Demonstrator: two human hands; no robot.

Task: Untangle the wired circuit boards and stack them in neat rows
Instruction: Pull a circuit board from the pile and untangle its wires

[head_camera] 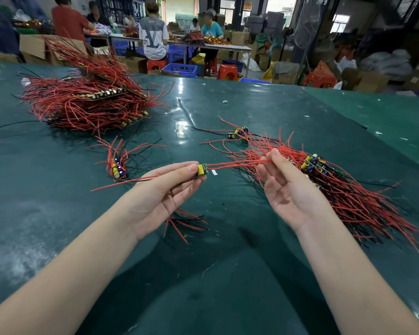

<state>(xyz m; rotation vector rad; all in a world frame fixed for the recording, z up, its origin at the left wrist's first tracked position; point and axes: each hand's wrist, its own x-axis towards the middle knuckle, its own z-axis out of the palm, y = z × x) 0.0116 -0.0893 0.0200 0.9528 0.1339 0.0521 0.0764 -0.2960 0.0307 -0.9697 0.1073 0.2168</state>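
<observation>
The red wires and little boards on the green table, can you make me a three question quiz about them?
1. True or false: the left hand pinches a single circuit board.
2. What does the right hand pinch: A) a red wire, B) a blue crate, C) nothing?
3. Fill in: the tangled pile waiting to be sorted lies on the person's ____ side.

Key: 1 true; 2 A; 3 right.
</observation>
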